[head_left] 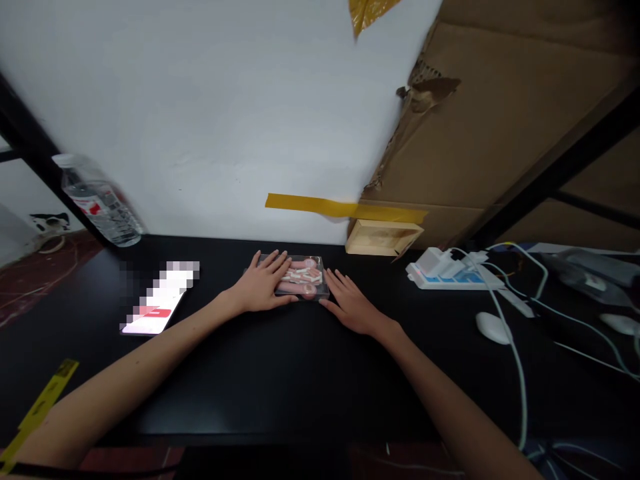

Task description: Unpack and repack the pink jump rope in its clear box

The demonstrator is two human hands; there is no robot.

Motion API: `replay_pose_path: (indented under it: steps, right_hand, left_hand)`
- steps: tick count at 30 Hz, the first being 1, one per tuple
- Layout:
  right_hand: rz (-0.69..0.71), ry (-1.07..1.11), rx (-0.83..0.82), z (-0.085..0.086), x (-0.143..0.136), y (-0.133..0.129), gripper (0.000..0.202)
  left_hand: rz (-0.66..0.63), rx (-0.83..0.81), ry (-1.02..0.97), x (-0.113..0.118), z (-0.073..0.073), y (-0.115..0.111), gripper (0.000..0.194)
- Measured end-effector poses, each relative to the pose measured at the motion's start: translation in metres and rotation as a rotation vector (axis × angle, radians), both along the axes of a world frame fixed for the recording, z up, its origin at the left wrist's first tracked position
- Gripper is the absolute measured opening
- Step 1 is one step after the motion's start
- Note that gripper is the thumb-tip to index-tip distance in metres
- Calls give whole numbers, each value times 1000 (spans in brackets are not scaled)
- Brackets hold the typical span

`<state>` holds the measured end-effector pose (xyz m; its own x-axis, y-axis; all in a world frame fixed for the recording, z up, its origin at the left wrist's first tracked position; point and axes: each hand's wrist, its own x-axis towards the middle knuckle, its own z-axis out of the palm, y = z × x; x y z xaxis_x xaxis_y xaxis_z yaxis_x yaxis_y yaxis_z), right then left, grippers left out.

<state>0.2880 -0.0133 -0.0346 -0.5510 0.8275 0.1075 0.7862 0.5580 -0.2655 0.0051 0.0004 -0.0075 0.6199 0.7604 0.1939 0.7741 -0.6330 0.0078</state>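
Observation:
A flat clear plastic box with pink and white items inside lies on the black table, towards the wall. What the items are I cannot make out. My left hand rests over the box's left part, its fingers stretched out and hiding that end. Against the box's right end lies my right hand, palm down with the fingers extended, the fingertips at its edge. Neither hand is wrapped round anything.
A lit phone lies to the left, near a water bottle. Behind, a shallow wooden box leans by the cardboard. On the right are a power strip, a white mouse and loose cables.

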Motion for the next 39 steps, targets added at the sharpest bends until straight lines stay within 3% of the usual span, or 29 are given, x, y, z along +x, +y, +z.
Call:
replay_pose_path:
  steps: [10, 18, 25, 28, 32, 36, 39]
  right_hand:
    - [-38, -33, 4, 4, 2, -1, 70]
    - [-191, 39, 123, -1, 9, 13, 50]
    - [-76, 162, 122, -5, 9, 15, 51]
    - [-8, 183, 70, -6, 10, 15, 56]
    - [-31, 130, 30, -7, 16, 18, 61]
    - [-24, 67, 37, -8, 20, 19, 59]
    - [-30, -14, 73, -10, 22, 18, 58]
  left_hand:
    - [34, 11, 53, 2, 2, -2, 88]
    - [85, -98, 77, 7, 31, -18, 71]
    - [47, -246, -94, 9, 48, -23, 43]
    - [-11, -270, -230, 2, 40, -11, 43]
    - [-49, -197, -331, -12, 9, 8, 47]
    - [-56, -139, -127, -20, -20, 16, 67]
    - [-62, -140, -11, -21, -28, 16, 76]
